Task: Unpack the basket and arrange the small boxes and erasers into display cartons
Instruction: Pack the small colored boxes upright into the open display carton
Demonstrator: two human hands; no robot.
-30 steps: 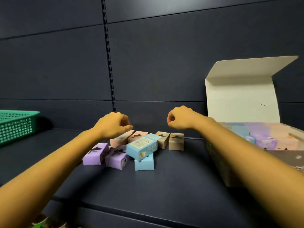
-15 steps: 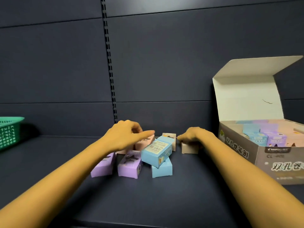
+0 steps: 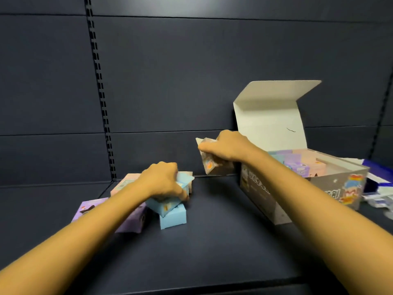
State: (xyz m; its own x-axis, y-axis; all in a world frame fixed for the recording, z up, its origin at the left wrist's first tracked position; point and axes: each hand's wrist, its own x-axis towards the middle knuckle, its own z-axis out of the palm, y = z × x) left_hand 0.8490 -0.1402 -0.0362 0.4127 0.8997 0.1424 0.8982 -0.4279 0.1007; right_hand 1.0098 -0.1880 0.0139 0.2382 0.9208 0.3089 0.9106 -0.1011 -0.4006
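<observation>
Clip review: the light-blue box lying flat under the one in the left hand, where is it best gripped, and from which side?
Probably its near and far faces, pinched from the right. The lower blue box lies flat on the shelf; the tilted blue box in the left hand covers its top, a purple box crowds its left, and its right side is free.

blue box [image 3: 172, 218] | purple box [image 3: 131, 222] | pink box [image 3: 123, 184] | grey carton [image 3: 265, 201], white lid | dark shelf [image 3: 212, 248]

shelf [image 3: 212, 241]: dark matt, smooth, looks like painted metal | display carton [image 3: 265, 201]: printed cardboard, plain white matt inside lid | small boxes [image 3: 173, 218]: pastel matt card | back panel [image 3: 191, 71]: dark matt sheet
</observation>
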